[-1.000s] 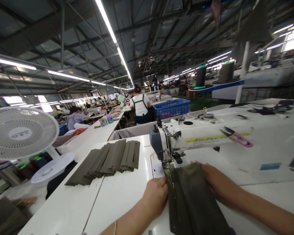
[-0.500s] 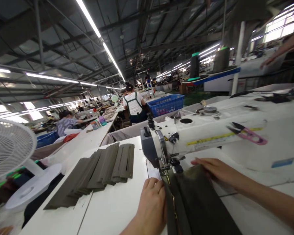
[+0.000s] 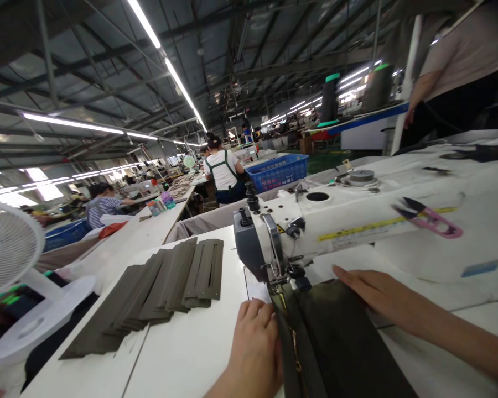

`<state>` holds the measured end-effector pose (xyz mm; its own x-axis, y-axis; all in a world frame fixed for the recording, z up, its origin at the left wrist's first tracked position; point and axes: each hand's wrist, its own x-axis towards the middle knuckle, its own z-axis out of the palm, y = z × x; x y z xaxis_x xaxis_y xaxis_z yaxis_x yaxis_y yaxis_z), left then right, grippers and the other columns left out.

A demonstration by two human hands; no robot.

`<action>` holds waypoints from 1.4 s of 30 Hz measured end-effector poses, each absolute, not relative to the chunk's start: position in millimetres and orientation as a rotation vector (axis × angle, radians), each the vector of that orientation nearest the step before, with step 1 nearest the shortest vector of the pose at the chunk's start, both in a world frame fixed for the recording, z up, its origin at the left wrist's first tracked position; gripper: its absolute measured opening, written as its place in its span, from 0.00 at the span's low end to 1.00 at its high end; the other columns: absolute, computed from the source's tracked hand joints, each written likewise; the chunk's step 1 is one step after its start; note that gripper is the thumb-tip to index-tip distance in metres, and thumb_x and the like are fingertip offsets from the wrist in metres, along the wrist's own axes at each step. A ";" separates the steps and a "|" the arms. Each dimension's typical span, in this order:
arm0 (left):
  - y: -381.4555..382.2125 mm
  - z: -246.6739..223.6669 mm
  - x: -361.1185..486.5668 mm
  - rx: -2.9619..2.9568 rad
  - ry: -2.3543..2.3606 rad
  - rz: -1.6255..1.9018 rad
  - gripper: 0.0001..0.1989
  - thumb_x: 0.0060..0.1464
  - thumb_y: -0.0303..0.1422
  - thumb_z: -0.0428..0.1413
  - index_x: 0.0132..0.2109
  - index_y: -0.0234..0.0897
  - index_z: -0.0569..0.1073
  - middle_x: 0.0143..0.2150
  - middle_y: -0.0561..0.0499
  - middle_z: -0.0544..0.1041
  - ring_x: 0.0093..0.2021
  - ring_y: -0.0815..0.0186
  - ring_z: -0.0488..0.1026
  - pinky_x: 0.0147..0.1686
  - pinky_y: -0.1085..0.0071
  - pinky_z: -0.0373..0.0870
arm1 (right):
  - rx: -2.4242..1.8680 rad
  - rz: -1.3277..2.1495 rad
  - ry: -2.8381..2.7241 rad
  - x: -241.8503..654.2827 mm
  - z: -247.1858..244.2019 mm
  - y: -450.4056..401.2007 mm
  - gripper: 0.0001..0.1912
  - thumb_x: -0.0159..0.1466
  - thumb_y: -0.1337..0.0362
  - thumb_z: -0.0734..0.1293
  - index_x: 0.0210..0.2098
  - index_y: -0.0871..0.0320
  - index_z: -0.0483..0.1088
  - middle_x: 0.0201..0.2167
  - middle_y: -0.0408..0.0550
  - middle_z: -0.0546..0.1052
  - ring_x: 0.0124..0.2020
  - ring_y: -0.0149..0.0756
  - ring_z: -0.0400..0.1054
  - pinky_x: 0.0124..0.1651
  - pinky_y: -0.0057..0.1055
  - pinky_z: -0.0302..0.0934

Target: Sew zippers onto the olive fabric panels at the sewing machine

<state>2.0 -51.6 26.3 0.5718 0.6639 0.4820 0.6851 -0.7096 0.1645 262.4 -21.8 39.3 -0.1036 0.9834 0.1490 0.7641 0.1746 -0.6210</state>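
A dark olive fabric piece (image 3: 340, 331) lies under the needle area of a white sewing machine (image 3: 274, 243). A gold-coloured zipper (image 3: 295, 348) runs along its left part, toward me. My left hand (image 3: 255, 342) is closed at the fabric's left edge, just below the presser foot, with fingers curled and tips hidden. On the other side, my right hand (image 3: 382, 290) rests at the fabric's upper right edge, fingers stretched out and the thumb out of sight. Pink-handled thread snips (image 3: 434, 220) sit against the machine arm.
Overlapping olive fabric strips (image 3: 149, 298), some with slots, lie left on the white table (image 3: 182, 354). A white fan (image 3: 12, 260) stands at far left. Thread cones (image 3: 330, 102) sit on a blue-edged stand behind. A person (image 3: 460, 72) stands at right; others sit ahead near a blue crate (image 3: 278, 170).
The view has shifted slightly, so the fan and strips sit further left. Both hands stay at the fabric. The person at right has come further into view.
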 end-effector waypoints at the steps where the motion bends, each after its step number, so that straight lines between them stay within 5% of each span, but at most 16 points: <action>1: -52.2 27.0 2.3 -2.745 -1.189 -0.810 0.04 0.43 0.26 0.50 0.30 0.35 0.68 0.33 0.45 0.71 0.35 0.57 0.63 0.34 0.58 0.60 | -1.664 0.541 -1.953 259.7 39.8 -19.3 0.26 0.64 0.49 0.48 0.17 0.53 0.60 0.17 0.45 0.70 0.22 0.37 0.67 0.26 0.31 0.60; 7: -56.6 36.2 5.8 -2.768 -1.178 -0.700 0.05 0.42 0.24 0.50 0.29 0.35 0.68 0.33 0.46 0.71 0.36 0.58 0.64 0.39 0.57 0.62 | -1.680 0.226 -2.051 261.1 27.5 -2.0 0.13 0.63 0.58 0.56 0.24 0.55 0.62 0.22 0.43 0.72 0.26 0.36 0.68 0.29 0.30 0.59; 10: -58.0 38.0 7.6 -2.752 -1.218 -0.694 0.05 0.43 0.23 0.50 0.30 0.35 0.67 0.34 0.47 0.71 0.37 0.58 0.64 0.40 0.57 0.63 | -1.699 0.016 -2.074 260.4 25.4 -5.9 0.10 0.61 0.64 0.57 0.26 0.56 0.65 0.27 0.51 0.74 0.31 0.44 0.68 0.33 0.37 0.59; 15: -60.0 36.2 7.4 -2.773 -1.317 -0.742 0.05 0.45 0.23 0.49 0.32 0.35 0.66 0.35 0.46 0.70 0.37 0.57 0.65 0.39 0.56 0.66 | -1.178 -0.480 -2.180 219.2 26.5 -34.1 0.14 0.63 0.71 0.54 0.38 0.62 0.71 0.40 0.59 0.75 0.44 0.47 0.67 0.46 0.45 0.62; 22: -59.6 33.8 0.5 -2.714 -1.243 -0.945 0.19 0.46 0.22 0.48 0.48 0.33 0.65 0.48 0.39 0.69 0.49 0.56 0.67 0.46 0.56 0.70 | -0.988 -0.112 -2.313 183.0 7.3 -52.1 0.22 0.61 0.73 0.54 0.53 0.66 0.66 0.52 0.57 0.70 0.53 0.41 0.64 0.54 0.39 0.62; 29: -51.3 31.6 0.6 -2.805 -1.019 -0.792 0.12 0.53 0.23 0.47 0.43 0.34 0.71 0.46 0.42 0.75 0.46 0.58 0.73 0.44 0.62 0.74 | -0.950 -0.090 -2.424 195.2 12.8 -44.2 0.21 0.63 0.72 0.53 0.52 0.71 0.65 0.52 0.60 0.69 0.54 0.41 0.63 0.55 0.39 0.60; 42: -53.3 33.5 6.6 -2.762 -1.077 -0.738 0.10 0.50 0.22 0.49 0.39 0.34 0.72 0.43 0.43 0.75 0.41 0.59 0.74 0.41 0.62 0.75 | -0.892 -0.032 -2.399 200.0 13.0 -40.7 0.20 0.63 0.72 0.54 0.53 0.67 0.65 0.53 0.58 0.69 0.54 0.39 0.63 0.55 0.39 0.60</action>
